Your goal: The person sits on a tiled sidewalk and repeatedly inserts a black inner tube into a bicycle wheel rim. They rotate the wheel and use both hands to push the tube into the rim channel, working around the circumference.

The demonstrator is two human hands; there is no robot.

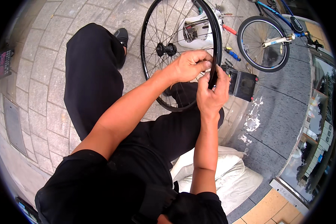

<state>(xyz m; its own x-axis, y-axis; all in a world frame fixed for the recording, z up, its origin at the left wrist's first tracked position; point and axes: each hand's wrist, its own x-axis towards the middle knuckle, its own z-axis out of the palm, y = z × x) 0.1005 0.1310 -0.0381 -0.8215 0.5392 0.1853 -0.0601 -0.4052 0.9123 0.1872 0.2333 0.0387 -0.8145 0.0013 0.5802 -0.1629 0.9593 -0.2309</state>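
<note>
A black spoked bicycle wheel (217, 33) stands on edge in front of me, leaning by my right leg. Its black hub (166, 49) shows through the spokes. My left hand (193, 66) reaches across the wheel and pinches the rim's right-hand side between thumb and fingers. Just below it, my right hand (213, 91) grips the same stretch of rim from outside, thumb on the near face. Both sets of fingertips nearly meet. Whether a thin strip or tyre edge lies under them is hard to make out.
Beyond the wheel sits a white plastic container (198, 31) with tools in it. A red-handled screwdriver (229, 29), a blue-handled tool (233, 55) and a black toolbox (244, 84) lie to the right. A blue bicycle (263, 43) rests farther right; a white sack (227, 179) lies beside me.
</note>
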